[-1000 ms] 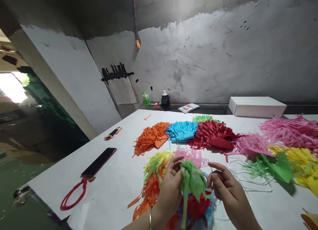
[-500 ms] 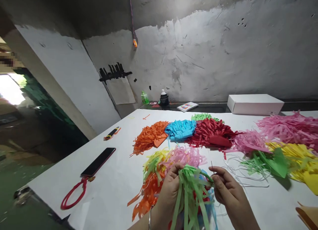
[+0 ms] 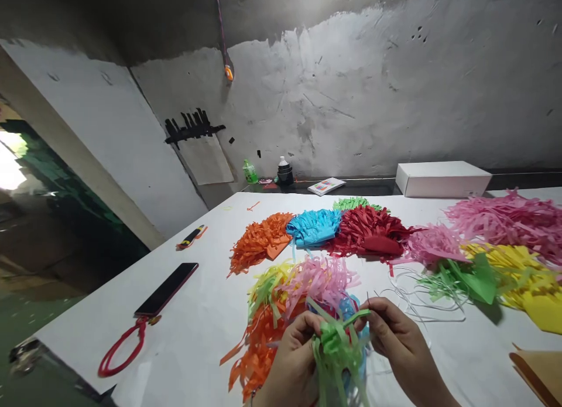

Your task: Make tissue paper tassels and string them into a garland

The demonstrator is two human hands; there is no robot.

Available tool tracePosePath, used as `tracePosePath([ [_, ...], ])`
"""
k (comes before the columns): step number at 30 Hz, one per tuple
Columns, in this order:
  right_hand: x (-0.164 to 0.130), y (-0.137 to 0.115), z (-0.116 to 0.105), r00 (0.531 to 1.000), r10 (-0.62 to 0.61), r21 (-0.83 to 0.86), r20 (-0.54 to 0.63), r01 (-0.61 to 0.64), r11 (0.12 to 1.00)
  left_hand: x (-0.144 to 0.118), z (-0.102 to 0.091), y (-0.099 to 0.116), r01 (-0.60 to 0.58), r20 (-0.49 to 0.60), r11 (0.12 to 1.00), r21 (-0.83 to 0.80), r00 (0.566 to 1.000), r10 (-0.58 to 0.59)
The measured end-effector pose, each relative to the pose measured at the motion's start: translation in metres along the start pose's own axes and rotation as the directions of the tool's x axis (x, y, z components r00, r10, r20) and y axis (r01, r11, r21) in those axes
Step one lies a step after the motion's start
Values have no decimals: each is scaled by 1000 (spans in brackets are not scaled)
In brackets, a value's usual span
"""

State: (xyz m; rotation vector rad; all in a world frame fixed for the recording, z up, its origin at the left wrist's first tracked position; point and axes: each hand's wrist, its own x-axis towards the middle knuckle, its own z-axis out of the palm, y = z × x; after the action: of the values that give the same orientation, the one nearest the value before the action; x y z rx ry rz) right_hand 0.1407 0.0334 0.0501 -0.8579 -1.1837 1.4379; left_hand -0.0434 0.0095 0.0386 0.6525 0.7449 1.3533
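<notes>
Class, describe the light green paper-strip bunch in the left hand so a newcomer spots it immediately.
On the white-topped table, look to the near side, between a person's left hand and right hand. There hangs a loose bunch of light green paper strips. Unlike the green fringed paper bundle at the back and the green paper piece at right, it is held.
</notes>
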Motion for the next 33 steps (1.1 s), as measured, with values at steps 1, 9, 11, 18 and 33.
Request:
tracePosePath([
  [1, -2, -1, 0, 1000, -21, -23, -22, 20, 1000, -2, 0, 2, 7, -3, 1000, 17, 1000, -7],
  [9, -1, -4, -7, 975, -196, -274, 103, 217, 937, -10, -7, 5, 18, 18, 993, 118, 1000, -21],
  [11, 1, -5, -10, 942, -315, -404, 119, 336, 851, -10, -12, 11, 19, 57, 961, 276, 998, -36],
  [18, -3, -16, -13, 756, -556, -591, 345, 636, 497, -13, 6, 64, -359, 184, 524, 772, 917, 355],
  [33, -28, -16, -3, 954, -276, -529, 116, 294, 796, -8, 31, 5, -95, 56, 860, 501, 995, 77],
])
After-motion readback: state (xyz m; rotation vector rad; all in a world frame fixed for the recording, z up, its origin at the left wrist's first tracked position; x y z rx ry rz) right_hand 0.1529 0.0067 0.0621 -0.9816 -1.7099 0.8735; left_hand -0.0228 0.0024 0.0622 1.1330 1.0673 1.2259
